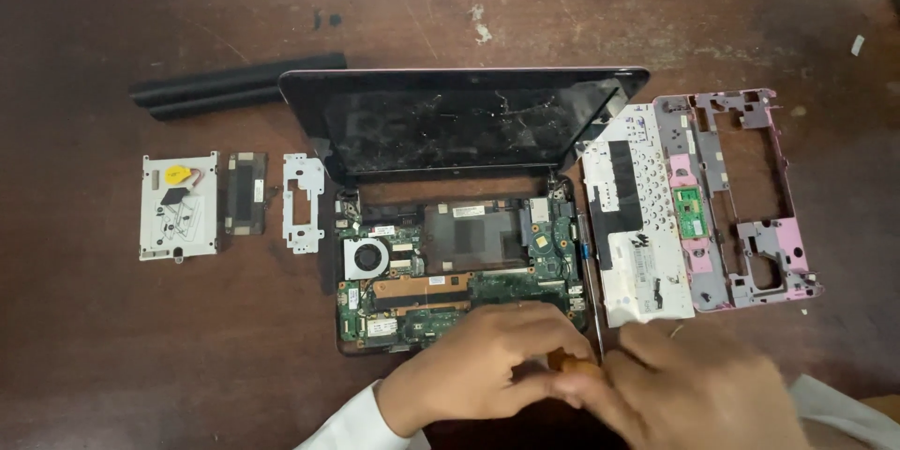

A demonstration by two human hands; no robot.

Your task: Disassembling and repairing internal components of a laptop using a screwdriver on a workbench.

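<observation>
A dark brown wooden surface, scuffed and flecked with pale spots, fills the view; nothing of the room beyond shows. At six o'clock the left hand and right hand meet, fingers curled together around a small orange-brown piece, blurred; whether they pinch it cannot be told. Just beyond, toward twelve o'clock, lies the opened laptop base, its green circuit board and round fan bare, long axis running nine to three. Its cracked dark screen tilts back at twelve o'clock. At three o'clock rest a white keyboard panel and a pink frame. At nine o'clock sit a drive caddy, two small brackets and, farther off, a black battery bar.
</observation>
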